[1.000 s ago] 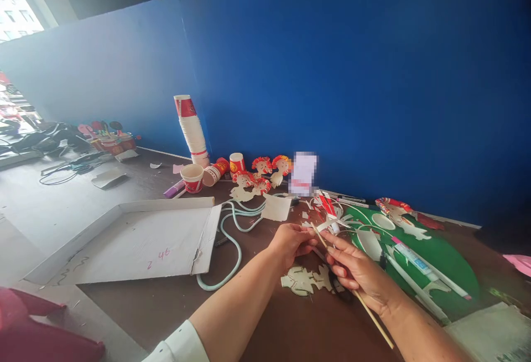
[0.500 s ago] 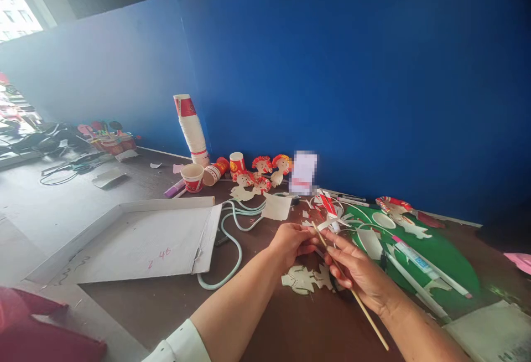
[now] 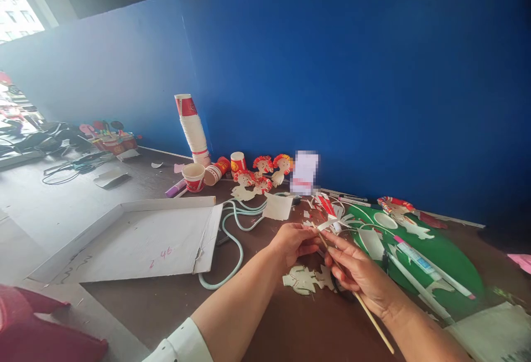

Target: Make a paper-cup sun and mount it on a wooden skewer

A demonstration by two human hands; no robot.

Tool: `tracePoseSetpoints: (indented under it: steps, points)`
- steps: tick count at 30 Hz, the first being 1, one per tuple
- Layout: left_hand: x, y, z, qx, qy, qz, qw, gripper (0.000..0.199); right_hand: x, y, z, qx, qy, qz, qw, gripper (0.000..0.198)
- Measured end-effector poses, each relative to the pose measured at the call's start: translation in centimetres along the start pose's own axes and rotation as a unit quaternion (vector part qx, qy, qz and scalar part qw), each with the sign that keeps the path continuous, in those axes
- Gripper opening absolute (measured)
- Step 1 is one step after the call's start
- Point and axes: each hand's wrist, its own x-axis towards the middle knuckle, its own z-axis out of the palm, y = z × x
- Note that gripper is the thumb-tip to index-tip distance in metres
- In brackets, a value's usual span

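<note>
My left hand [image 3: 292,246] is closed, thumb and fingertips pinching the end of a narrow white paper strip [image 3: 328,223]. A thin wooden stick [image 3: 375,322] slants through my right hand [image 3: 359,268], whose fingers are closed around it. The stick's upper end meets the strip at my left fingertips. Just beyond the hands lies a red and white piece of cut paper cup [image 3: 327,206] with fringed strips. Pale figure-shaped paper cutouts [image 3: 302,280] rest on the table below my hands. A dark object beneath my right hand is mostly hidden.
A shallow white box lid [image 3: 133,240] lies left, beside a pale coiled cable [image 3: 238,259]. Stacked paper cups [image 3: 194,135] and red-fringed paper figures [image 3: 244,179] stand along the blue partition [image 3: 332,74]. Markers [image 3: 418,257] and scraps cover a green mat [image 3: 460,268] at right.
Both hands stay nearly in place. The stick's upper end has come down slightly against the white strip, which shows more plainly at my left fingertips. The view has shifted a little.
</note>
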Motion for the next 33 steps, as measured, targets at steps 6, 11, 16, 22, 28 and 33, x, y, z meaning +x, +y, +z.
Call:
tracePoseSetpoints:
  steps: [6,11,16,22,28,33]
  points:
    - [-0.4,0.3,0.4,0.026,-0.018,0.016,0.999,0.021,0.3,-0.3,-0.4,0.087,-0.013,0.003,0.996,0.041]
    - [-0.3,0.6,0.6,0.011,-0.023,0.018,1.0,0.025,0.4,-0.7,-1.2,0.239,-0.076,-0.004,0.968,0.025]
    - [0.0,0.3,0.7,0.017,-0.02,-0.012,1.0,0.031,0.0,-0.5,-1.3,0.317,-0.154,0.012,0.936,0.015]
    - [0.2,0.3,0.6,-0.022,-0.056,-0.037,0.997,0.047,-0.4,-0.5,-0.5,0.269,-0.161,0.054,0.948,0.024]
    - [0.2,0.8,-0.6,-0.082,-0.096,-0.062,0.99,0.037,-0.8,-1.0,-0.5,0.183,-0.152,0.085,0.968,0.029]
    - [0.3,0.8,-1.1,-0.069,-0.132,-0.057,0.987,0.027,-1.0,-0.9,-0.6,0.156,-0.127,0.093,0.975,0.023]
